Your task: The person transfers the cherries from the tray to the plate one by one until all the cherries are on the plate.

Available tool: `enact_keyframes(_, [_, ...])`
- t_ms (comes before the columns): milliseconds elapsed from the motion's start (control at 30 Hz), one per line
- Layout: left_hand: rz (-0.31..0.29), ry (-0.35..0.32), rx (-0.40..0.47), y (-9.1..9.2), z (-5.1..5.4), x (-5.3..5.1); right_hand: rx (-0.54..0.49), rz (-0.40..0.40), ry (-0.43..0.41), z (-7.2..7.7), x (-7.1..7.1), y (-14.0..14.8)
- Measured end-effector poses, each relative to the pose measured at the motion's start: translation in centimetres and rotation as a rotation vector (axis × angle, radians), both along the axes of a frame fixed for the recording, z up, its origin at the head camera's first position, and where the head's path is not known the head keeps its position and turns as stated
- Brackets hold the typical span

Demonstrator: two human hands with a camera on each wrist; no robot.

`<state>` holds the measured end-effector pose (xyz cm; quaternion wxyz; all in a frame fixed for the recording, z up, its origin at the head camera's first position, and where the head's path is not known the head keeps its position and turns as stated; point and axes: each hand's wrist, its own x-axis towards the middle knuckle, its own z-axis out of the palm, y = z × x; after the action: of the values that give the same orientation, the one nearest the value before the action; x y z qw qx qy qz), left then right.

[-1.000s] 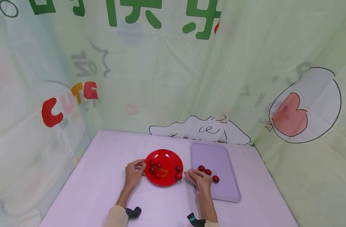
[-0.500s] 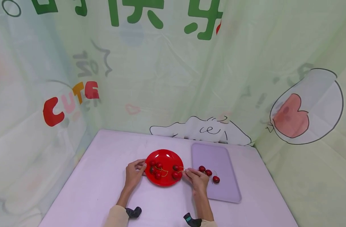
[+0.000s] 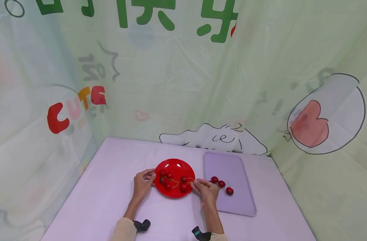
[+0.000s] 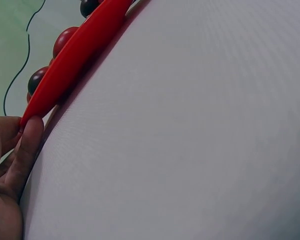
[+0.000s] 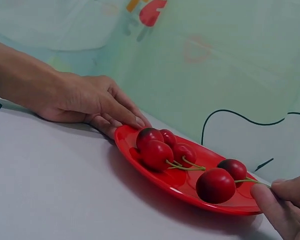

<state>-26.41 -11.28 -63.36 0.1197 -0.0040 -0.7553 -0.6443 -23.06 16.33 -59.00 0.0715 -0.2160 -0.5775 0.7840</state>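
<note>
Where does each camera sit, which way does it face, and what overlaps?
Head: on the head, facing forward and down over the round red plate and rectangular lilac tray; left hand, right hand and forearms show.
Left wrist: on that wrist, looking low past the plate's edge; part of the left hand shows.
Right wrist: on that wrist, looking across the plate; left hand, left forearm and part of right hand show.
Wrist views share plate, round red cherries and left hand.
</note>
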Motion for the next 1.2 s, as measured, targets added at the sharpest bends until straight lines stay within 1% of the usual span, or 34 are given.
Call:
enact_keyframes(200, [0.0, -0.007, 0.007, 0.0, 0.0, 0.1, 0.04, 0.001, -0.012, 0.2, 0.1, -0.5])
enact_keyframes(467, [-0.001, 0.012, -0.007, 0.1, -0.2, 0.1, 0.091, -0.003, 0.001, 0.7, 0.4, -1.0])
enact_keyframes(800, [-0.011, 0.012, 0.019, -0.1, 0.0, 0.0, 0.204, -0.019, 0.019, 0.7, -0.3, -1.6])
enact_keyframes(1067, [-0.015, 0.009, 0.025, -0.1, -0.2, -0.1, 0.24, -0.035, 0.046, 0.3, -0.6, -2.0])
enact_keyframes(1200, [-0.016, 0.007, 0.036, -0.1, -0.3, -0.3, 0.256, -0.039, 0.051, 0.3, -0.7, -2.3])
